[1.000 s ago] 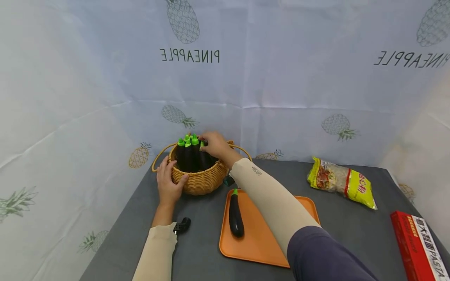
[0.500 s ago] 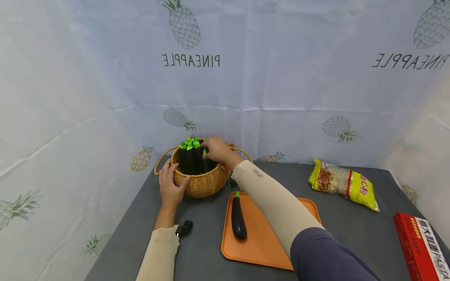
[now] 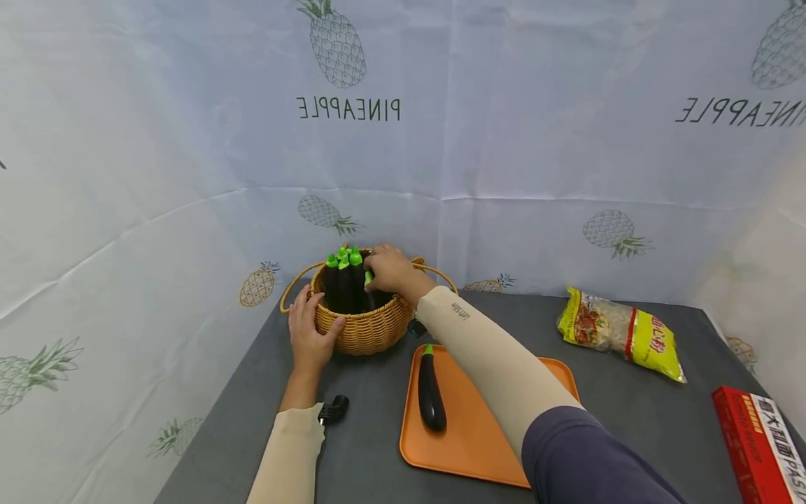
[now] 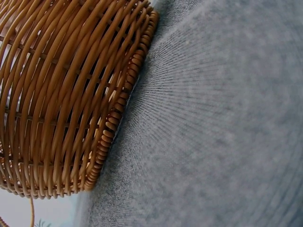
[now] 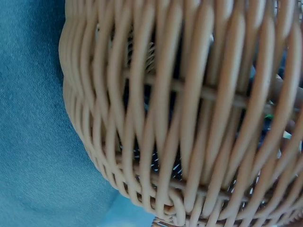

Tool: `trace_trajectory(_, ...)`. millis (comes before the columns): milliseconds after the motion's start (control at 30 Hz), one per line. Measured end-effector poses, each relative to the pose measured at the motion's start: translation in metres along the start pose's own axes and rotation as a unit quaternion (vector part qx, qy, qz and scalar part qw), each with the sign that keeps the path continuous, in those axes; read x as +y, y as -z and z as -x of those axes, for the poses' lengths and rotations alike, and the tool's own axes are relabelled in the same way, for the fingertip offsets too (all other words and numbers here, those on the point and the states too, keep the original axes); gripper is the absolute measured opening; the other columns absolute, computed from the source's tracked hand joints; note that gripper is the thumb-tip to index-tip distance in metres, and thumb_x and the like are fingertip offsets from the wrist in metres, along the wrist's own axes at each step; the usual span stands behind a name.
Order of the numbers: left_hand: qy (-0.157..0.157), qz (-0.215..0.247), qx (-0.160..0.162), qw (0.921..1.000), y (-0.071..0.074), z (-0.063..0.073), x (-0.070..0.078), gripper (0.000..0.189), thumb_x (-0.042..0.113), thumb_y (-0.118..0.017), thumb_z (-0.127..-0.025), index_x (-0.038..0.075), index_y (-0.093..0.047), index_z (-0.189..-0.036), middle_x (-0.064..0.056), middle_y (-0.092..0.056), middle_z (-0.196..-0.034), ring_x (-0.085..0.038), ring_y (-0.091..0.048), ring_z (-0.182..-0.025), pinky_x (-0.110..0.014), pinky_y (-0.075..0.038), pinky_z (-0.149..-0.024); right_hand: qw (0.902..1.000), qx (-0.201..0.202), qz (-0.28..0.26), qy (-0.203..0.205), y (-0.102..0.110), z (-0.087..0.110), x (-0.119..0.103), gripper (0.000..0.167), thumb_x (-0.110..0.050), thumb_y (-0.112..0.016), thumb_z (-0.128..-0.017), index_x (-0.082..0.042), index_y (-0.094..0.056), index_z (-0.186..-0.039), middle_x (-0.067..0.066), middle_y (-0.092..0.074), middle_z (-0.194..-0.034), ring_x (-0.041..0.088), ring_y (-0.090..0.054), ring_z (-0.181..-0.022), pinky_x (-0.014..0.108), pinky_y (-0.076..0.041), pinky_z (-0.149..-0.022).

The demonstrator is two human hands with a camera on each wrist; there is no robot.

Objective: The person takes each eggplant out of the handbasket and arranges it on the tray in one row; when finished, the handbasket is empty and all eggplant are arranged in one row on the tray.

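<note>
1. Lower than in the earlier frames, the right hand (image 3: 392,269) and the pinched eggplant (image 3: 369,285) have sunk into the wicker basket (image 3: 365,334), the green cap now further below its neighbours'.
2. Right-hand fingers grip that eggplant near its cap, inside the basket towards its right side; they hide part of the hold and the right wrist view shows mostly weave, so I cannot tell how firm it is.
3. Against the basket's left side the left hand (image 3: 313,339) lies spread, thumb on the front wall, apparently steadying rather than clenching.
4. Crowding is the likeliest trouble: pushing down against the standing eggplants (image 3: 344,285) in the basket's left half could tilt them or wedge the pinched one.
5. Releasing early, without support at its base, could let it slump against the basket's right wall.
6. Snagging the basket's right handle (image 3: 445,274) on the sleeve (image 3: 491,350) could drag everything sideways.
7. Right and in front of the basket, the loose eggplant (image 3: 431,395) on the orange tray (image 3: 462,437) could roll if the forearm dips.
</note>
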State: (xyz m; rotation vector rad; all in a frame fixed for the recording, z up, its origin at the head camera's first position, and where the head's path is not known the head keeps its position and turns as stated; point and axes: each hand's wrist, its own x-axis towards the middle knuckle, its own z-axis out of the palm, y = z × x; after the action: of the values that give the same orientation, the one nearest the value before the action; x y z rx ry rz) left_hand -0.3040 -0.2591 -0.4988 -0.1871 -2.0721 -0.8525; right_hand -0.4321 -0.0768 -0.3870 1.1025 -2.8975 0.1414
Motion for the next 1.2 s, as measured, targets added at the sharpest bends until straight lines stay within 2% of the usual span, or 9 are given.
trace_trajectory(167, -0.009, 0.004, 0.017, 0.9998, 0.002, -0.004, 0.002, 0.082, 0.073, -0.051, -0.085, 0.003, -0.056, -0.127, -0.018, -0.04, -0.147, -0.036, -0.032, -0.137, -0.067, -0.012, -0.107, 0.996, 0.017, -0.088, 0.009, 0.006, 0.006, 0.002, 0.049, -0.045, -0.078, -0.081, -0.023, -0.062, -0.121, -0.003, -0.058, -0.123, 0.02, -0.049, -0.117, 0.045, -0.029, -0.107)
trace_trajectory(367, -0.007, -0.003, 0.012, 0.9999, 0.002, -0.004, -0.001, 0.081, 0.073, -0.049, -0.086, 0.005, -0.055, -0.129, -0.016, -0.038, -0.149, -0.034, -0.031, -0.138, -0.067, -0.012, -0.107, 0.9873, 0.015, -0.156, 0.027, 0.008, 0.013, 0.002, 0.047, -0.041, -0.08, -0.079, -0.024, -0.056, -0.116, -0.011, -0.061, -0.102, 0.009, -0.057, -0.096, 0.043, -0.032, -0.1)
trace_trajectory(533, 0.001, -0.004, 0.004, 1.0, 0.001, 0.001, -0.002, 0.082, 0.074, -0.048, -0.086, 0.005, -0.055, -0.13, -0.014, -0.037, -0.15, -0.031, -0.03, -0.139, -0.066, -0.011, -0.108, 0.971, 0.031, -0.236, 0.022, 0.012, 0.025, 0.0, 0.042, -0.03, -0.081, -0.081, -0.019, -0.056, -0.113, -0.006, -0.058, -0.103, 0.012, -0.056, -0.094, 0.036, -0.045, -0.087)
trace_trajectory(667, 0.002, -0.001, 0.002, 1.0, 0.001, 0.004, -0.003, 0.082, 0.073, -0.05, -0.086, 0.004, -0.055, -0.129, -0.013, -0.036, -0.151, -0.032, -0.03, -0.139, -0.064, -0.01, -0.108, 0.9386, 0.06, -0.34, 0.003, 0.019, 0.038, 0.001, 0.042, -0.024, -0.079, -0.083, -0.014, -0.055, -0.116, -0.001, -0.057, -0.108, 0.014, -0.057, -0.096, 0.033, -0.049, -0.08)
trace_trajectory(833, 0.001, 0.001, 0.005, 1.0, -0.001, 0.005, -0.002, 0.08, 0.072, -0.052, -0.085, 0.006, -0.055, -0.13, -0.013, -0.037, -0.15, -0.033, -0.03, -0.139, -0.063, -0.01, -0.109, 0.8876, 0.135, -0.44, -0.004, 0.032, 0.064, 0.008, 0.047, -0.024, -0.079, -0.084, -0.012, -0.055, -0.122, 0.003, -0.059, -0.111, 0.017, -0.061, -0.097, 0.035, -0.052, -0.078)
trace_trajectory(933, -0.001, 0.004, 0.004, 1.0, -0.002, 0.005, -0.001, 0.079, 0.072, -0.052, -0.086, 0.006, -0.055, -0.13, -0.013, -0.037, -0.15, -0.033, -0.03, -0.139, -0.064, -0.01, -0.109, 0.8508, 0.192, -0.489, -0.003, 0.043, 0.086, 0.013, 0.05, -0.021, -0.079, -0.084, -0.015, -0.054, -0.127, 0.005, -0.058, -0.114, 0.019, -0.06, -0.098, 0.036, -0.052, -0.079)
trace_trajectory(1100, -0.003, 0.011, 0.005, 0.9999, -0.004, 0.004, 0.0, 0.078, 0.071, -0.053, -0.086, 0.006, -0.055, -0.13, -0.013, -0.037, -0.151, -0.033, -0.03, -0.139, -0.063, -0.009, -0.109, 0.7801, 0.279, -0.56, 0.008, 0.059, 0.127, 0.022, 0.055, -0.01, -0.076, -0.085, -0.012, -0.048, -0.133, 0.012, -0.058, -0.114, 0.025, -0.061, -0.098, 0.037, -0.053, -0.078)
trace_trajectory(1167, -0.002, 0.012, 0.007, 0.9999, -0.003, 0.003, 0.0, 0.078, 0.07, -0.054, -0.086, 0.006, -0.055, -0.13, -0.013, -0.037, -0.151, -0.033, -0.03, -0.139, -0.063, -0.009, -0.11, 0.7653, 0.302, -0.569, 0.006, 0.061, 0.142, 0.026, 0.056, -0.008, -0.075, -0.086, -0.011, -0.046, -0.134, 0.012, -0.059, -0.113, 0.027, -0.061, -0.096, 0.036, -0.053, -0.077)
trace_trajectory(1200, -0.002, 0.011, 0.007, 0.9999, -0.003, 0.003, 0.0, 0.078, 0.07, -0.054, -0.086, 0.005, -0.055, -0.129, -0.013, -0.037, -0.151, -0.033, -0.03, -0.139, -0.063, -0.009, -0.109, 0.7647, 0.309, -0.565, 0.001, 0.059, 0.15, 0.029, 0.056, -0.009, -0.074, -0.086, -0.011, -0.046, -0.134, 0.012, -0.059, -0.113, 0.026, -0.061, -0.096, 0.035, -0.052, -0.077)
